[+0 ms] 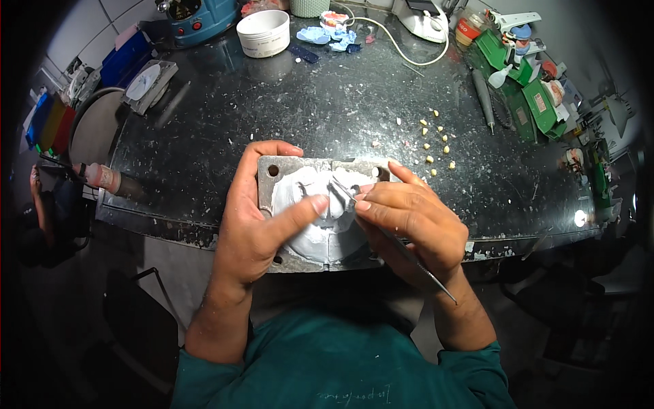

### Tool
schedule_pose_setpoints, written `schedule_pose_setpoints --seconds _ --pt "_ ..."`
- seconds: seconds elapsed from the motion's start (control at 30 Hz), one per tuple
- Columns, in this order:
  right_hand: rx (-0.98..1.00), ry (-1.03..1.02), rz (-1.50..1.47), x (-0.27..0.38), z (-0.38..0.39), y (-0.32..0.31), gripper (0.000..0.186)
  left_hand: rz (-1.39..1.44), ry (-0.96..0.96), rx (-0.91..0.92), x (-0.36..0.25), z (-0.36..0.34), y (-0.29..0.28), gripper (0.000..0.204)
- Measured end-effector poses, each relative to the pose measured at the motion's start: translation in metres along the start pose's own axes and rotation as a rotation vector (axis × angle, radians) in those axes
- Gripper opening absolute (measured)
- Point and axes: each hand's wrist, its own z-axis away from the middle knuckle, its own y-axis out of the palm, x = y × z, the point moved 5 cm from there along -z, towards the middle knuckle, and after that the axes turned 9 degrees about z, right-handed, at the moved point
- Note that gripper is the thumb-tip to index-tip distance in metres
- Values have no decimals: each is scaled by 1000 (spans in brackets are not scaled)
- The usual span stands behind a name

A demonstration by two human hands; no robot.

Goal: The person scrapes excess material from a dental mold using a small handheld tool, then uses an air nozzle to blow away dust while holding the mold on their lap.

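At the near edge of the dark bench is a grey metal dental flask half [285, 168], filled with white plaster [346, 249]. A thin line runs down the middle of the plaster, with hollows near its upper part. My left hand [251, 228] grips the flask's left side, its thumb resting on the plaster. Between the closed fingers of my right hand [419, 217] is a slim metal dental carver [434, 278]. The carver's upper tip touches or nearly touches the plaster close to my left thumb; its other end points toward my right forearm.
Several small ivory false teeth [446, 148] lie to the right of the flask. Farther back stand a white tub [264, 41] and a blue machine [204, 24]. A grey handpiece [483, 102] and green boxes [541, 105] occupy the right side. Another person's arm [42, 211] shows far left.
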Motion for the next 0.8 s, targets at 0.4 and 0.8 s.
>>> schedule_pose_setpoints --seconds 0.4,0.8 --pt "48 -87 -36 9 -4 -9 16 -135 114 37 -17 1 11 66" --pt "125 -31 14 15 -9 -6 15 -166 152 92 -12 -3 7 64"
